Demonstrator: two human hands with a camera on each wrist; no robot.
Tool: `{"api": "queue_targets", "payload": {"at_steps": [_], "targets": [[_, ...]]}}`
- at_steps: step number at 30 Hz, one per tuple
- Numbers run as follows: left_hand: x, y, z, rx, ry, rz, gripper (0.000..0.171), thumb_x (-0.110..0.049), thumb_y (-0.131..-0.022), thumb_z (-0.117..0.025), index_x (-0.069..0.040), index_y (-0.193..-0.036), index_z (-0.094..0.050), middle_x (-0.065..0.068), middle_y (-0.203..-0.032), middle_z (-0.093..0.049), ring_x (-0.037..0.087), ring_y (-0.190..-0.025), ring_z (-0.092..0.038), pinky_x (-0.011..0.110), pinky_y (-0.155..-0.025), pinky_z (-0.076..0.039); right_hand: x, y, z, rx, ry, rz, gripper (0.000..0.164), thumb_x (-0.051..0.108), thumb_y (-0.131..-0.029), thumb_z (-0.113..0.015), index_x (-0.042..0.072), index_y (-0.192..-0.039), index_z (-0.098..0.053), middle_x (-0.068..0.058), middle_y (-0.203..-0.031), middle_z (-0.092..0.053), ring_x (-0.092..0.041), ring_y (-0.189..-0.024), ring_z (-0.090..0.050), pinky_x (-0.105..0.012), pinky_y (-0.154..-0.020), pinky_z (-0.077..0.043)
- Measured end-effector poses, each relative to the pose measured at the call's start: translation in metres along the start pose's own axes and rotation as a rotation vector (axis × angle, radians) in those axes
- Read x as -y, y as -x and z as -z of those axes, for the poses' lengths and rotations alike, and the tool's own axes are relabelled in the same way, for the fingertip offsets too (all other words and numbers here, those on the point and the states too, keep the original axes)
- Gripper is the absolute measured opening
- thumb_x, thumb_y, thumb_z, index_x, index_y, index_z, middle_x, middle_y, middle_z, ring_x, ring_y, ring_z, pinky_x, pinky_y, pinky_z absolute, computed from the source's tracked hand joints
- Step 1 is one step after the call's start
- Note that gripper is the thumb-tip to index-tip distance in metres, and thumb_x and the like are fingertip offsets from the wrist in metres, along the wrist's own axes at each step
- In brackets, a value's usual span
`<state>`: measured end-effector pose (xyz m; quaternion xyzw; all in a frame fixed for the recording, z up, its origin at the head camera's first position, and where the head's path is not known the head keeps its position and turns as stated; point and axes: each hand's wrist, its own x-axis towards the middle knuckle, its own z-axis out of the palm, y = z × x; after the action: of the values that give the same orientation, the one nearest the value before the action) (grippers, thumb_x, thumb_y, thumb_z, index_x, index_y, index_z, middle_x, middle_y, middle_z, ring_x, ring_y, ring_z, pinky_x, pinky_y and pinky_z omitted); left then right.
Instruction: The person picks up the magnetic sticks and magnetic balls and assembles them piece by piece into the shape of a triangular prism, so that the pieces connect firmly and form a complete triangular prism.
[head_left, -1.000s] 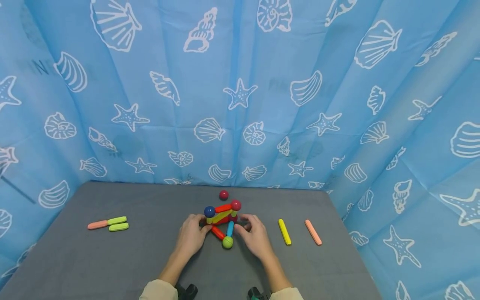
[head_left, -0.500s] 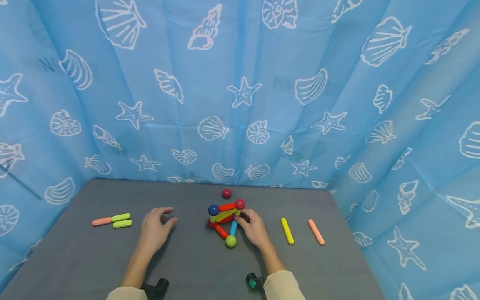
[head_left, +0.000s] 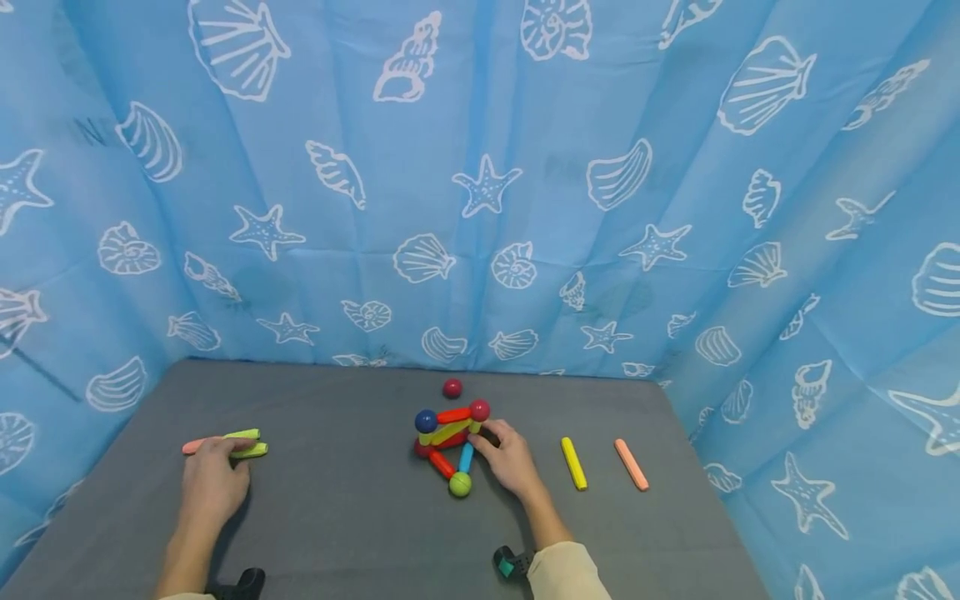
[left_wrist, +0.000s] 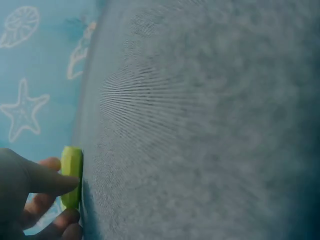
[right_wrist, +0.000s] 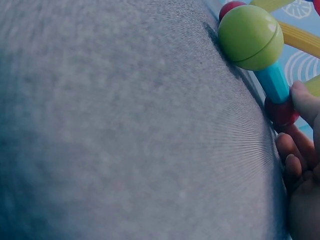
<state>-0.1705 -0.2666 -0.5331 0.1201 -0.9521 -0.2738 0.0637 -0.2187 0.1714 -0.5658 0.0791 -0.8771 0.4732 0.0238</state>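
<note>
My left hand [head_left: 213,483] is over the sticks at the table's left. In the left wrist view, its thumb and fingers pinch a yellow-green stick [left_wrist: 71,162]. A second yellow-green stick [head_left: 246,434] and an orange stick [head_left: 191,447], partly covered by the fingers, lie beside it. At mid-table stands a ball-and-stick magnetic frame with a blue ball [head_left: 426,421], a red top ball [head_left: 479,409], a green ball [head_left: 461,484] and red, blue and yellow sticks. My right hand [head_left: 512,462] grips its right corner, thumb and fingers around a low red ball [right_wrist: 281,112] joined to the blue stick [right_wrist: 272,82].
A loose red ball [head_left: 452,387] lies behind the frame. To the right are a yellow stick [head_left: 573,463] and an orange stick [head_left: 632,465]. A blue shell-print curtain [head_left: 480,250] hangs along the back and sides of the grey table [head_left: 337,517].
My left hand has let go of the frame's left side and moved left to the sticks, where it now pinches a yellow-green one. My right hand stays at the frame.
</note>
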Motion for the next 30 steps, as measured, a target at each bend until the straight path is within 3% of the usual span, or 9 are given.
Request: {"api": "queue_targets", "payload": {"at_steps": [4,9,12,15,20,26,30], "targets": [[0.004,-0.002,-0.003,0.018,-0.072,-0.055,0.036,-0.001,-0.088,-0.071,0.003,-0.123,-0.067,0.028,-0.105,-0.063,0.046,-0.094,-0.057,0.06,-0.083,-0.042,-0.001,0.001,-0.002,0.013,0.007,0.011,0.032,0.035,-0.098,-0.068,0.022,-0.127,-0.071,-0.003,-0.119,-0.07,-0.021,-0.109,-0.063,-0.042,-0.097,-0.051],[0.003,-0.009,-0.005,0.096,-0.088,-0.002,0.035,-0.008,-0.09,-0.074,0.002,-0.123,-0.065,0.036,-0.121,-0.049,0.054,-0.11,-0.046,0.065,-0.089,-0.04,-0.002,0.002,-0.003,0.011,-0.008,-0.004,0.033,0.035,-0.097,-0.069,0.023,-0.128,-0.07,-0.003,-0.119,-0.07,-0.022,-0.111,-0.062,-0.045,-0.1,-0.05],[0.001,-0.013,-0.005,0.13,-0.094,0.008,0.034,-0.011,-0.091,-0.075,0.004,-0.119,-0.065,0.034,-0.12,-0.054,0.051,-0.107,-0.051,0.061,-0.084,-0.044,-0.002,0.002,-0.002,0.01,-0.013,-0.012,0.034,0.035,-0.097,-0.07,0.022,-0.128,-0.07,-0.003,-0.12,-0.07,-0.022,-0.111,-0.062,-0.046,-0.101,-0.049],[-0.007,-0.01,-0.006,0.143,-0.061,-0.042,0.036,-0.013,-0.092,-0.075,0.006,-0.121,-0.065,0.028,-0.11,-0.063,0.042,-0.096,-0.059,0.053,-0.077,-0.047,-0.003,0.001,-0.001,0.016,0.005,-0.004,0.034,0.035,-0.097,-0.069,0.021,-0.129,-0.07,-0.003,-0.119,-0.069,-0.022,-0.11,-0.062,-0.045,-0.1,-0.05],[-0.053,0.011,-0.018,0.149,0.11,-0.143,0.037,-0.017,-0.097,-0.07,-0.002,-0.131,-0.065,0.017,-0.111,-0.065,0.027,-0.097,-0.062,0.044,-0.076,-0.05,-0.003,0.001,0.001,0.009,0.015,-0.003,0.033,0.035,-0.098,-0.069,0.021,-0.128,-0.07,-0.003,-0.117,-0.069,-0.021,-0.107,-0.061,-0.042,-0.096,-0.051],[-0.128,0.044,-0.056,0.255,0.398,-0.175,0.028,-0.025,-0.091,-0.078,-0.014,-0.115,-0.07,-0.001,-0.102,-0.071,0.009,-0.089,-0.065,0.026,-0.075,-0.055,-0.001,0.001,0.0,0.006,0.01,-0.009,0.033,0.035,-0.098,-0.069,0.022,-0.128,-0.07,-0.002,-0.118,-0.069,-0.021,-0.107,-0.061,-0.042,-0.097,-0.05],[-0.166,0.06,-0.081,0.297,0.53,-0.274,0.025,-0.022,-0.086,-0.082,-0.018,-0.108,-0.071,-0.004,-0.096,-0.072,0.005,-0.083,-0.065,0.021,-0.071,-0.055,0.001,0.0,-0.001,0.007,0.007,-0.016,0.033,0.037,-0.098,-0.069,0.023,-0.128,-0.07,-0.001,-0.119,-0.069,-0.02,-0.108,-0.062,-0.042,-0.098,-0.05]]}}
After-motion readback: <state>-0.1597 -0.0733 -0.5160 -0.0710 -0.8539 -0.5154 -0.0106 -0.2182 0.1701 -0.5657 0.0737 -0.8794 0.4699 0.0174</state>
